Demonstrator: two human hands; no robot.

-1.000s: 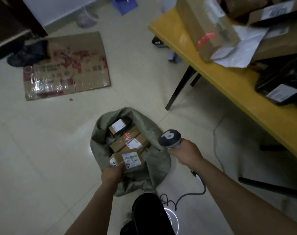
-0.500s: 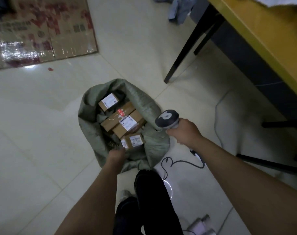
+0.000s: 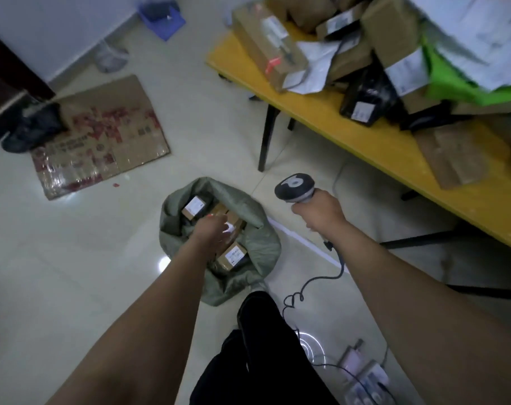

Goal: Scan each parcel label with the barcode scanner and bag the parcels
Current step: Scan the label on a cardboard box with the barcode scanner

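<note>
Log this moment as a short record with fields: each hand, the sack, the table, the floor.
left hand: left hand reaches into the open mouth of the grey-green woven sack, over the parcels; grip unclear
right hand: right hand clasps the grey handheld barcode scanner, raised beside the sack
sack contents: small brown cardboard parcels with white labels, several visible
table: yellow-topped table piled with unbagged boxes and a black plastic mailer
floor: flattened printed cardboard sheet lying left of the sack; scanner's coiled black cable trailing down
</note>
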